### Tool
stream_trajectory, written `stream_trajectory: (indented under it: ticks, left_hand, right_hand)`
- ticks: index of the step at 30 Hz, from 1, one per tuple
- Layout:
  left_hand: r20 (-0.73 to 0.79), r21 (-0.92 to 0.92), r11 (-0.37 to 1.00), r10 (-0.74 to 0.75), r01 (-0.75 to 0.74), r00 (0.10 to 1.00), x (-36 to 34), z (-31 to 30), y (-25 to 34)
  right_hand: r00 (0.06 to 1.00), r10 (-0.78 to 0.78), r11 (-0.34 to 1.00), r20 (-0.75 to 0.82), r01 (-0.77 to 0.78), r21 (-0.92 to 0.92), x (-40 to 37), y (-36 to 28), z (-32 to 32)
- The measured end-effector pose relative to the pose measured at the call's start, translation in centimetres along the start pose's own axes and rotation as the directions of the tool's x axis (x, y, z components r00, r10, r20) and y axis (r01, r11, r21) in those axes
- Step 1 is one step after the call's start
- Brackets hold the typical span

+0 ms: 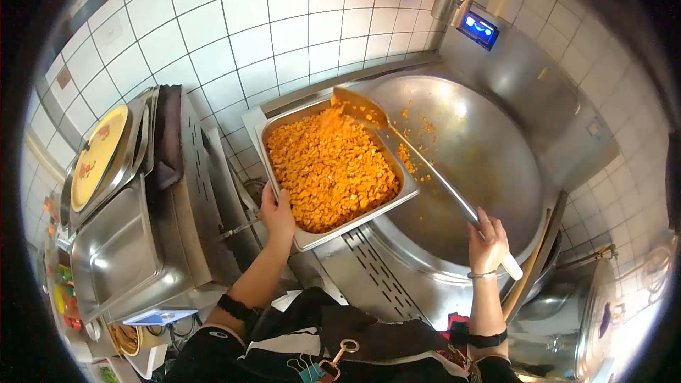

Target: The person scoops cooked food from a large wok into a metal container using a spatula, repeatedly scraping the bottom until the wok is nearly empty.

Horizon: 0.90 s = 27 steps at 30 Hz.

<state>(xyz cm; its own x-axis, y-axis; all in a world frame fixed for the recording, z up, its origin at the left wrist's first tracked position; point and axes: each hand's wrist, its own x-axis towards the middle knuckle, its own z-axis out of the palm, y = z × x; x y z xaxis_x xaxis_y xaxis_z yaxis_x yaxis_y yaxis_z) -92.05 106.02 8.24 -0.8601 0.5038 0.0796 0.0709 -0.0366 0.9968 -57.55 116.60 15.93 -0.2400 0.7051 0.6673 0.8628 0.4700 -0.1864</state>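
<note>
A deep steel food pan (319, 241) sits at the left rim of a large wok (482, 163), filled with small orange diced food (326, 177). My left hand (277, 211) grips the pan's near left edge. In my right hand (488, 241) is the white-ended handle of a long spatula (365, 108), reaching across the wok. Its wide blade is tilted over the far right corner of the pan, and orange food slides off it, blurred. Bits of the same food cling to the wok's left wall.
Left of me, an empty steel pan (117, 245) leans near a yellow tray (101, 157) on a steel counter. A steel pot (452, 4) is by the lit blue display (479, 30) at the back. Wooden handles (535, 269) lean at the wok's right.
</note>
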Motion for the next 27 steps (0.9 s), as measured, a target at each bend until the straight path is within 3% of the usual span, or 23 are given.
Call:
stream_trajectory:
  ticks: [1,7,9,10,12,13,14,15,16,18,19,20,22,24,26,27]
  left_hand:
    - [0.012,-0.091,0.996,0.0,0.001,1.0,0.3,0.0,-0.7]
    - [-0.016,-0.04,0.998,0.037,-0.038,0.999,1.0,0.1,-2.5]
    - [-0.015,-0.042,0.997,0.067,-0.067,0.998,1.4,0.1,-3.3]
    - [-0.029,-0.003,0.997,0.079,-0.079,0.996,1.5,0.0,-3.5]
    - [-0.016,0.043,0.995,0.095,-0.095,0.995,1.5,-0.1,-3.7]
    - [-0.006,0.022,0.998,0.062,-0.061,0.998,1.4,-0.3,-3.4]
    - [0.008,0.003,1.0,0.028,-0.028,1.0,1.4,-0.4,-3.1]
    - [-0.059,0.074,0.995,0.066,-0.061,0.996,1.3,-0.2,-3.2]
    - [-0.024,0.083,0.994,0.073,-0.071,0.997,0.9,0.0,-2.3]
    - [-0.049,0.062,0.997,-0.034,0.037,0.998,0.1,-0.1,-0.2]
    - [-0.021,0.07,0.997,-0.029,0.031,0.999,0.0,-0.1,0.0]
    - [0.043,-0.023,1.0,-0.01,0.011,0.999,-0.1,-0.3,-0.1]
    - [0.115,-0.109,0.994,0.007,0.005,0.993,0.0,-0.6,-0.4]
    - [0.065,-0.111,0.994,0.023,-0.016,0.998,0.2,-0.6,-0.8]
    - [0.08,-0.172,0.985,0.047,-0.033,0.996,-0.4,-0.1,0.4]
    - [0.067,-0.124,0.992,0.032,-0.024,0.997,-0.6,-0.1,0.9]
  right_hand:
    - [1.0,-0.002,1.0,-0.003,0.002,0.0,-0.3,-0.3,-0.1]
    - [0.998,0.037,0.997,-0.058,-0.034,0.066,-0.6,-0.6,-1.1]
    - [0.978,0.203,0.952,0.055,-0.21,0.223,-0.5,0.3,-1.7]
    - [0.976,0.213,0.951,0.051,-0.22,0.218,-0.3,1.0,-2.2]
    - [0.894,0.343,0.885,0.288,-0.411,0.22,0.3,3.1,-3.2]
    - [0.895,0.3,0.893,0.329,-0.385,0.234,0.4,5.1,-3.1]
    - [0.776,0.373,0.755,0.509,-0.573,0.32,0.6,6.9,-3.3]
    - [0.696,0.389,0.692,0.603,-0.653,0.307,0.9,8.3,-3.7]
    - [0.611,0.394,0.625,0.687,-0.726,0.287,1.3,9.8,-4.0]
    - [0.57,0.35,0.71,0.743,-0.679,0.187,2.1,12.1,-4.4]
    - [0.524,0.358,0.778,0.773,-0.626,0.064,2.9,12.5,-4.8]
    - [0.516,0.377,0.763,0.769,-0.643,0.057,3.7,13.0,-4.8]
    - [0.239,0.449,0.796,0.861,-0.546,-0.263,4.9,14.3,-4.2]
    - [0.19,0.433,0.791,0.881,-0.549,-0.27,5.0,16.6,-2.6]
    - [0.005,0.471,0.812,0.882,-0.392,-0.432,6.2,17.3,-1.7]
    - [-0.053,0.521,0.747,0.852,-0.454,-0.485,6.0,18.2,-0.9]
